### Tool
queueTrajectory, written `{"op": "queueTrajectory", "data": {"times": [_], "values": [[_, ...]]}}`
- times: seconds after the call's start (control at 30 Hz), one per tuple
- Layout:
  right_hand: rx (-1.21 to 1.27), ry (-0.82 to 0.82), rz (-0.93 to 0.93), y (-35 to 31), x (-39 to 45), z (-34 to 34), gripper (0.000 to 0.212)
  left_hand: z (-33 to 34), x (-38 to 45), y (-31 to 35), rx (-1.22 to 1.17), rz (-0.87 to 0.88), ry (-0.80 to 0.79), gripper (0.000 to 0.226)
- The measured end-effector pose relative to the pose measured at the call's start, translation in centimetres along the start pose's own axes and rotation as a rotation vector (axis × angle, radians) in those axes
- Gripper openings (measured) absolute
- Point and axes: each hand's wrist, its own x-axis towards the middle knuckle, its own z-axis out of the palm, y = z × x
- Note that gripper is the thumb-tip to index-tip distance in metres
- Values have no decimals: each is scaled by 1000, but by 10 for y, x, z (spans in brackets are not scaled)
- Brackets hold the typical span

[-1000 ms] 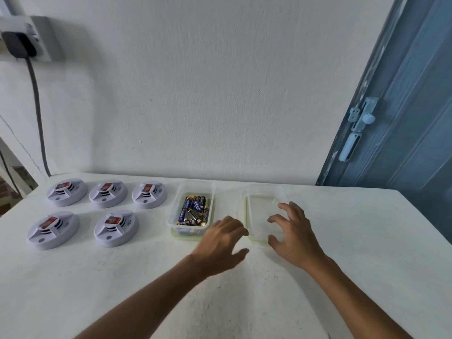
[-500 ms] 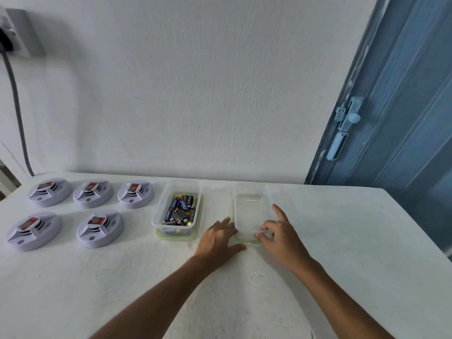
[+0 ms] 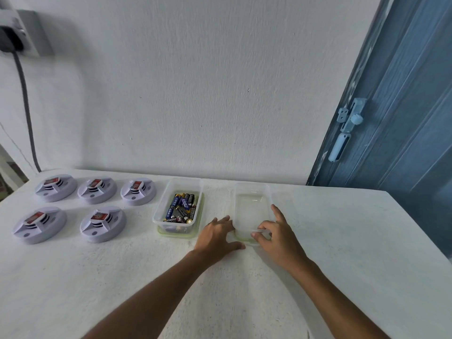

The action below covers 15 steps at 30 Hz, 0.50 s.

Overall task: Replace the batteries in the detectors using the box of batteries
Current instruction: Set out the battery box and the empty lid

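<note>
Both hands are at the near end of the empty clear container [image 3: 252, 211]. The right hand [image 3: 275, 237] pinches its near rim; the left hand [image 3: 216, 237] lies open beside it, fingers spread, gripping nothing. The box of batteries [image 3: 179, 207] stands open just left, touching neither hand. Five detectors [image 3: 102, 222] lie well apart at far left, apparently unopened. Risk: a one-sided pinch may let the light container tip, or the left hand may knock the battery box.

We count five detectors [image 3: 101, 223] on the tabletop [image 3: 318, 277] — three in the back row, two in front — plus two clear boxes: one box of batteries [image 3: 179, 209], one empty box [image 3: 252, 211].
</note>
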Motion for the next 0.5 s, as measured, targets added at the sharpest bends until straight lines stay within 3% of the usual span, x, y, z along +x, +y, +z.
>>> {"op": "queueTrajectory", "data": {"times": [0.33,0.5], "values": [[-83,2,-24,-2,-3,-7,29,-10,1,6,-91,-146,-43,58],[-118,-1,-31,-3,-2,-10,47,-21,-4,14,-58,-123,-33,62]]}}
